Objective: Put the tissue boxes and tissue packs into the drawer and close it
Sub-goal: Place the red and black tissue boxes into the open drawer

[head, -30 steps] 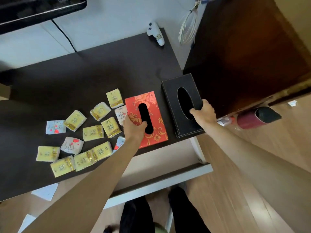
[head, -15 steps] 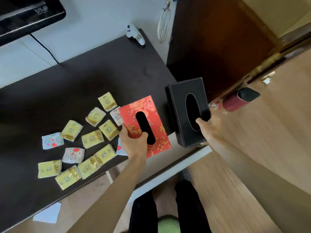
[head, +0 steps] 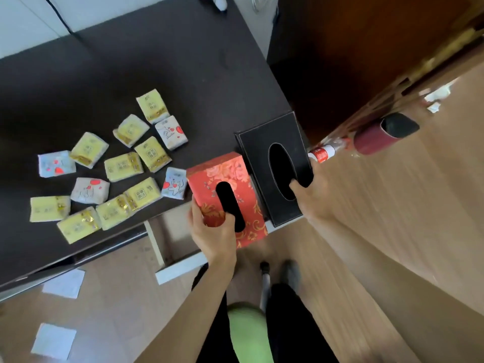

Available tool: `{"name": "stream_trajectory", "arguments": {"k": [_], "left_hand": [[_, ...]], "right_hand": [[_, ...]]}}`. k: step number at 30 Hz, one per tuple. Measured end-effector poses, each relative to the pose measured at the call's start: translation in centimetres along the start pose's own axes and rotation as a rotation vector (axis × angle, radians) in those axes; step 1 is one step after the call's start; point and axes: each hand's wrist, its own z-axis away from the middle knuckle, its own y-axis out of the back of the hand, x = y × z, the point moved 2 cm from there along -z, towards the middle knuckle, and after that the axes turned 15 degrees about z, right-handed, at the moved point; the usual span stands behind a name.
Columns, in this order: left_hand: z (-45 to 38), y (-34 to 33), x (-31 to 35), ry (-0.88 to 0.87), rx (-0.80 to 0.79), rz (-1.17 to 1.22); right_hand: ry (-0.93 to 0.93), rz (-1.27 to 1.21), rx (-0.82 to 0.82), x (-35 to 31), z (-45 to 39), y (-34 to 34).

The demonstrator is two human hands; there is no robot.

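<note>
My left hand [head: 213, 231] grips the near end of the red floral tissue box [head: 230, 176], thumb in its dark slot, holding it over the open white drawer [head: 178, 269]. My right hand [head: 310, 199] holds the black tissue box [head: 258, 146] by its oval opening, lifted over the drawer's right part and the desk corner. Several yellow tissue packs [head: 142, 193] and several white packs with red hearts [head: 171, 132] lie scattered on the dark desk [head: 131, 61] to the left.
A dark wooden cabinet [head: 366, 48] stands right of the desk. A maroon cylinder [head: 377, 138] and a small bottle [head: 322, 154] lie on the wood floor. White paper sheets [head: 62, 284] lie on the floor at left. My legs are below the drawer.
Both boxes were lifted off the desk and brought toward me, now held over the open drawer. The view tilted downward.
</note>
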Motion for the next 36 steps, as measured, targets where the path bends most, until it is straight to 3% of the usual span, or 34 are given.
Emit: {"name": "stream_trajectory", "arguments": {"k": [6,21,36], "left_hand": [[1.5,-0.1,-2.2,0.026,0.055,0.014],[6.7,0.8,-6.5,0.242,0.018,-0.076],[2.9,0.1,-12.1,0.382,-0.002,-0.120]], "right_hand": [[0.068,0.078,-0.026,0.5,1.1,0.9],[-0.091,0.095,-0.059,6.4,6.2,1.8],[-0.015,0.343,-0.023,8.4,4.6,-2.9]]}}
